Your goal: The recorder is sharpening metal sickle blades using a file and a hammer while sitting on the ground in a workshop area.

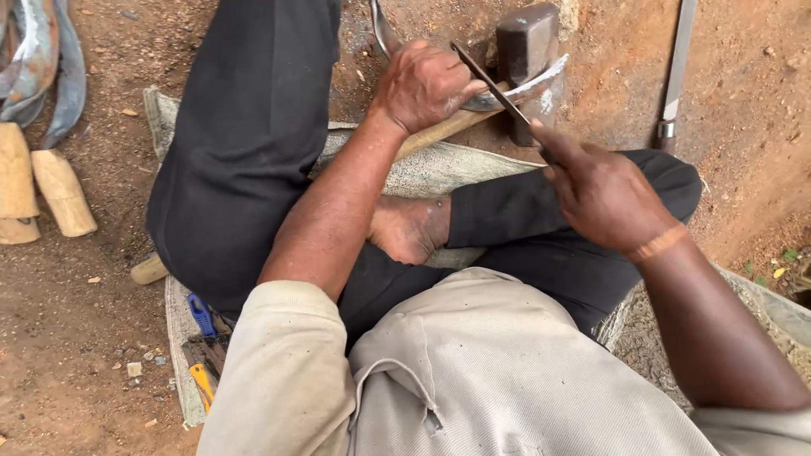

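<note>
Right hand (pixel 604 190) grips a thin file (pixel 494 89), laid across the curved blade (pixel 515 91); left hand (pixel 422 84) clamps that blade on the metal block (pixel 525 51) beyond the mat's (pixel 422 173) far edge. Filing step; next stroke likely needs the blade pinned

Packages: none here.
Labels: none to see on any tool or cloth.
Signs: none.
Screens: none.
</note>
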